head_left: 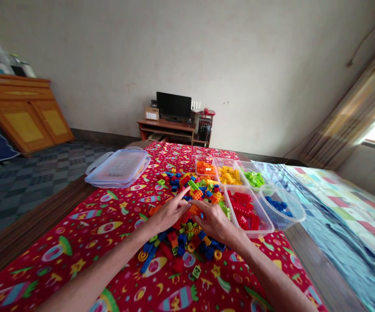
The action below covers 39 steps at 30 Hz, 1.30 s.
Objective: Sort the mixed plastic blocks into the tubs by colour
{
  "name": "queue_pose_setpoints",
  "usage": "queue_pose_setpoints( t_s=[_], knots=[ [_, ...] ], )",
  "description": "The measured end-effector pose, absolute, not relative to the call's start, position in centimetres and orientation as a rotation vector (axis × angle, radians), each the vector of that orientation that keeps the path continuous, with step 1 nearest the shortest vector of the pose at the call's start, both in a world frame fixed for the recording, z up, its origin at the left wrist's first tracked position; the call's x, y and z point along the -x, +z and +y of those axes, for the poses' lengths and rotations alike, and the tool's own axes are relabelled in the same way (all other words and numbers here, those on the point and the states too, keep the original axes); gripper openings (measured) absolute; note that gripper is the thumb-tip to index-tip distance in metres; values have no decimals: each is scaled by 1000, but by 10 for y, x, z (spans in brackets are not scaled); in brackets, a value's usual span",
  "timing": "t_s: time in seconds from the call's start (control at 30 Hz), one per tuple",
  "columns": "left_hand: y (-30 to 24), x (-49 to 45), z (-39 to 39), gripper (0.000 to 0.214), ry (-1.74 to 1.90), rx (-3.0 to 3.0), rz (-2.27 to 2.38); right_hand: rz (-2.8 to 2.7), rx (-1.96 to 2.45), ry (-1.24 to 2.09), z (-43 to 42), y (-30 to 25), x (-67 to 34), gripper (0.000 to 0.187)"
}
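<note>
A mixed pile of coloured toy building bricks [182, 238] lies on a red patterned tablecloth [122, 260]. Over its middle, my left hand [171, 213] has its index finger stretched forward towards a green brick [193, 185]; the other fingers are partly bent. My right hand [214, 218] comes in from the other side, thumb and fingers apart, its fingertips close to the left hand. Orange bricks [194, 209] show between the two hands; I see no brick clearly gripped. Right of my right hand stands a clear box of red bricks [265, 216].
Beyond are boxes of orange [206, 174], yellow [218, 173] and green bricks [254, 178], plus a round tub with blue bricks [299, 212]. Stacked clear lids [119, 167] lie at the table's left. A bed [346, 208] adjoins the right side; a desk with monitor [173, 105] stands behind.
</note>
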<state>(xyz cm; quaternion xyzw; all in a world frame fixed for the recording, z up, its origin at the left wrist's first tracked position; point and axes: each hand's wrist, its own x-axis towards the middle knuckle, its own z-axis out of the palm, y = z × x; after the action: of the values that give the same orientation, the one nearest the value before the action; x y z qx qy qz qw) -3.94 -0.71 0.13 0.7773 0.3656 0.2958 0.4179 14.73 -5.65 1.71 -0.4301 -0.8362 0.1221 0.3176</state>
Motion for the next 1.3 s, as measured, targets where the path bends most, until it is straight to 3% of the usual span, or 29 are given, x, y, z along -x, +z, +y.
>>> queue_pose_setpoints(
  t_s=[0.1,0.43,0.6,0.87,1.1,1.3],
  knots=[
    [2,37,-11,74,759,-1948,899,-2163,1204,335,-56,13,-148,32],
    [9,46,0,40,970,-2157,1009,-2039,1657,-158,45,70,-184,24],
    [5,51,7,32,1031,-2404,1005,-1987,1753,-157,89,88,-192,49],
    [6,58,14,29,941,-2515,1029,-1899,1444,-23,22,53,-184,28],
    [5,56,12,28,860,-2565,1012,-2036,1552,33,-4,28,-164,27],
    [11,62,2,31,509,-2611,987,-2433,1449,31,-8,15,-147,26]
  ],
)
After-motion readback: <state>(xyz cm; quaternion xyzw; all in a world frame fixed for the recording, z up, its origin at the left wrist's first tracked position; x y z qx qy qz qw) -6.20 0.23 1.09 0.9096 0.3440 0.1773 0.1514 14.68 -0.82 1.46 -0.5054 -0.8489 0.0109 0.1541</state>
